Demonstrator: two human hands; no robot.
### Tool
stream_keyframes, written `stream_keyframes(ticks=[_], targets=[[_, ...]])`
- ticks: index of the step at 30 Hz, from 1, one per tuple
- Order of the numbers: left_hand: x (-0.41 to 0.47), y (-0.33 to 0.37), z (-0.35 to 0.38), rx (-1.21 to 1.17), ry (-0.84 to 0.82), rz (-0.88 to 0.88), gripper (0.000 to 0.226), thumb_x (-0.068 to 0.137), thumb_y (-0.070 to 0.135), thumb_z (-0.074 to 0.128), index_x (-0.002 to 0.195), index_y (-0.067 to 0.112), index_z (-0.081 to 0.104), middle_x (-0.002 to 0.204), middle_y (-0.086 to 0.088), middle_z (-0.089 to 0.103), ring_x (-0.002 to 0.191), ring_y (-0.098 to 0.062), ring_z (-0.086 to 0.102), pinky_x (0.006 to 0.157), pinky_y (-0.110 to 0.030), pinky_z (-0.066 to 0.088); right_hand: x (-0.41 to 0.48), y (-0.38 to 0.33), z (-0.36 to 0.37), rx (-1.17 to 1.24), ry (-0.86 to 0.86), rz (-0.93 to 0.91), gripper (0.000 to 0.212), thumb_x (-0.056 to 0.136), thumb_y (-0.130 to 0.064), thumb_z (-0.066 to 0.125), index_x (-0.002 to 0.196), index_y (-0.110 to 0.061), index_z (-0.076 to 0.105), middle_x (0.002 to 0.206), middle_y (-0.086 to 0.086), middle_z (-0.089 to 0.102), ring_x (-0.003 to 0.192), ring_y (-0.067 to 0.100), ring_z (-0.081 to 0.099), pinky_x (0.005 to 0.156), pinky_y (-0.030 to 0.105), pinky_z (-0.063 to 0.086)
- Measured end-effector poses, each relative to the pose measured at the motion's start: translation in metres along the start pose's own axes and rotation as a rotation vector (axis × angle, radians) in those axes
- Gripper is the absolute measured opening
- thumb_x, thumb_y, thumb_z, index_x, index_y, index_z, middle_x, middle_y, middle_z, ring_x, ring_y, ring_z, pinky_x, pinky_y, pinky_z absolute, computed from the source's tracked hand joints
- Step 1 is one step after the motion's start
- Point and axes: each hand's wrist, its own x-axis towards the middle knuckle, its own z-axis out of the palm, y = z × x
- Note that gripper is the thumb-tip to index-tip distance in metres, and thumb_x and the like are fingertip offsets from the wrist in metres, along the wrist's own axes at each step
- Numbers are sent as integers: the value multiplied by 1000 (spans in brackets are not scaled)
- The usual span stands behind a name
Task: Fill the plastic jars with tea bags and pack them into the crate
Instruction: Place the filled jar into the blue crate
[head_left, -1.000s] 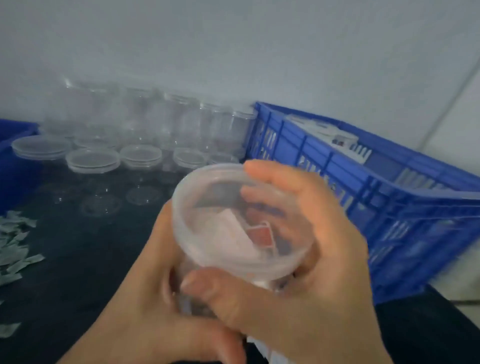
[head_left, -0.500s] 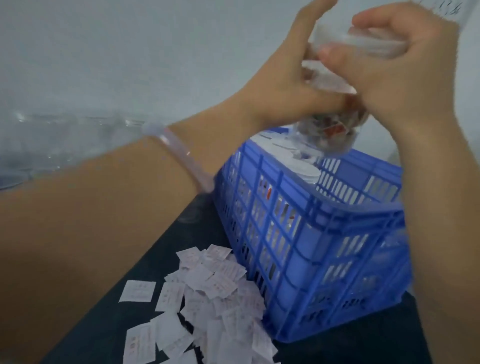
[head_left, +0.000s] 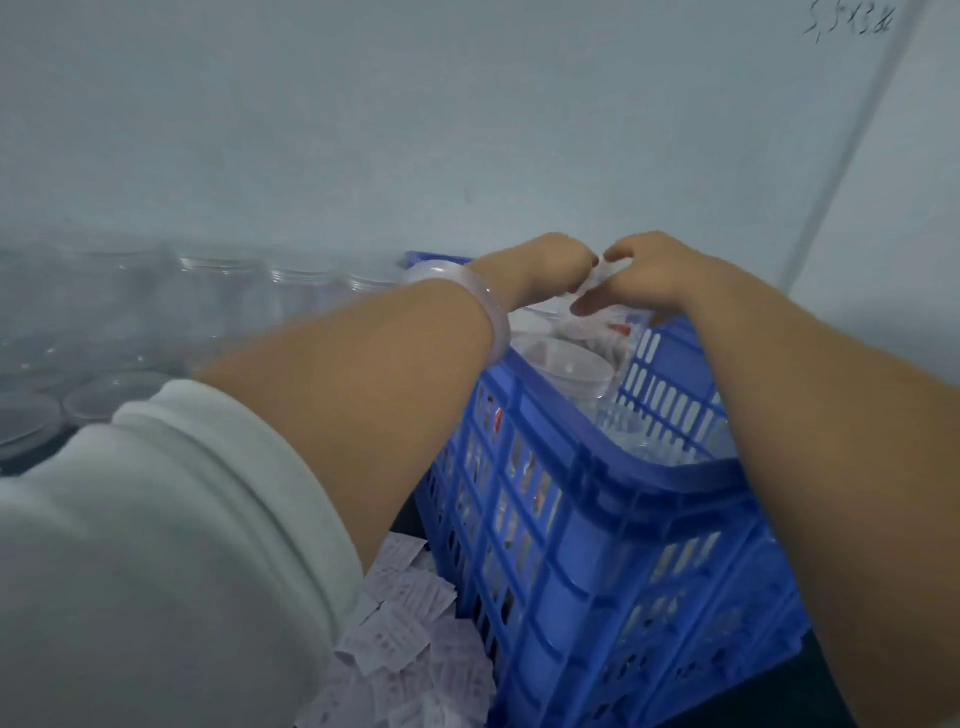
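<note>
Both arms reach over the blue crate (head_left: 597, 519) toward its far side. My left hand (head_left: 540, 270) and my right hand (head_left: 649, 275) grip a filled clear jar (head_left: 597, 317) between them, low inside the far end of the crate. Only part of the jar shows below the fingers, with white and red tea bags inside. A closed clear jar (head_left: 569, 369) with a see-through lid stands in the crate nearer to me. Loose white tea bags (head_left: 410, 639) lie in a heap on the dark table against the crate's left wall.
Empty clear jars (head_left: 223, 291) stand in a row along the wall at the left, with loose clear lids (head_left: 111, 397) in front of them. A pale bangle (head_left: 467, 296) sits on my left wrist. The wall rises right behind the crate.
The jar, held high above the crate half a second ago, has come down into the crate's far end with both hands still on it. My view has swung toward the crate.
</note>
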Motion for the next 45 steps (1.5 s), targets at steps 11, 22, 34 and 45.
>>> stream_keyframes(ticks=[11, 22, 34, 45], targets=[[0, -14, 13, 189, -116, -53, 32, 101, 13, 27, 121, 12, 52, 120, -3, 48, 101, -18, 42, 76, -24, 33, 29, 22, 37, 38, -364, 135, 71, 88, -45, 65, 149, -35, 30, 153, -3, 35, 134, 26, 43, 109, 47, 38], [-4, -21, -14, 132, 18, -27, 31, 97, 8, 26, 68, 17, 29, 76, 1, 36, 64, -13, 27, 58, -25, 26, 26, 10, 44, 20, -316, 160, 52, 96, -17, 53, 145, -11, 36, 145, 12, 41, 127, 31, 44, 98, 38, 40], [-66, -57, -75, 176, 201, 39, 44, 95, 4, 37, 136, 11, 46, 144, -8, 45, 130, -18, 42, 89, -16, 30, -4, -105, 29, -83, -149, -350, 16, 81, -29, 71, 96, -26, 65, 102, 1, 60, 89, 17, 57, 73, 28, 39], [-193, -195, -151, 278, 345, -362, 48, 94, 3, 37, 141, 14, 42, 145, -7, 44, 132, -22, 42, 102, -25, 31, -46, -245, 156, -6, -334, -553, 61, 89, -38, 64, 142, -16, 44, 145, 3, 47, 128, 23, 49, 99, 34, 38]])
